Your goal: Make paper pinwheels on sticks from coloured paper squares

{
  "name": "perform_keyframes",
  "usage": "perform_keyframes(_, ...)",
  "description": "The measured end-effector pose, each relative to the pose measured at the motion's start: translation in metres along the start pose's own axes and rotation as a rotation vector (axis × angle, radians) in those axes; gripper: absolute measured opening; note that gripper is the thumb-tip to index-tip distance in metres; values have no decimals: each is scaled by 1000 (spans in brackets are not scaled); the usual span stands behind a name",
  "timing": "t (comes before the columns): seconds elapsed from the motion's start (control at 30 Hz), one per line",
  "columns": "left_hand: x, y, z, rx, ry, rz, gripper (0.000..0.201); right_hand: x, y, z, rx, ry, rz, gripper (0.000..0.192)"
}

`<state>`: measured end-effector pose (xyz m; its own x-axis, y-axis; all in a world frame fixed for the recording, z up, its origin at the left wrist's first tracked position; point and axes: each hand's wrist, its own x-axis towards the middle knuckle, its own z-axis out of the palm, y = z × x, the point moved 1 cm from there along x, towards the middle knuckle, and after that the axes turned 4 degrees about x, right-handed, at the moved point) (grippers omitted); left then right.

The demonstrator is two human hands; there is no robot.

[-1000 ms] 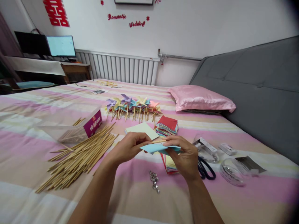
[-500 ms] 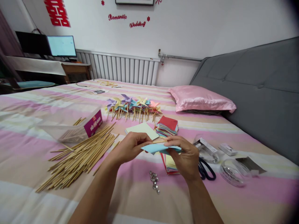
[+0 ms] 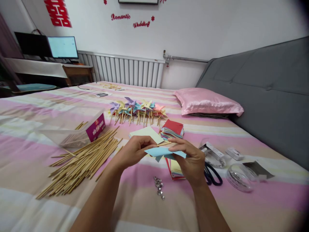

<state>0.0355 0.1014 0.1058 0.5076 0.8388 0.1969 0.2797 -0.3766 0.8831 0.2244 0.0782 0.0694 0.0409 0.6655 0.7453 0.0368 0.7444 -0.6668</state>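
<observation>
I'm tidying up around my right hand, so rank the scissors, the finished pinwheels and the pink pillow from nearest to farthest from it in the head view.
1. Scissors: on the bed just right of the right hand, nearly touching it.
2. Finished pinwheels: a row farther up the bed, ahead and slightly left.
3. Pink pillow: farthest, at the far right by the grey headboard.

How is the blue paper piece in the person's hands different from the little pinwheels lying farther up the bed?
The blue paper is one single colour; the pinwheels come in purple, yellow, blue and pink.
The blue paper is pinched between the left hand and right hand, above the bed; the pinwheels lie in a row on the bedsheet.
The blue paper looks partly folded, with a stick at its top edge; the pinwheels are fully shaped on their sticks.
Both are coloured paper.
</observation>
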Motion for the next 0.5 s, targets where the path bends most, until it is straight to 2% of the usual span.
perform_keyframes(0.13, -1, 2, 1, -9, -53, 1, 11, 2, -1, 0, -25, 5, -39, 26)
perform_keyframes(0.5, -1, 6, -1, 65, -52, 21, 15, 3, -3, 0, -45, 5, -76, 19)
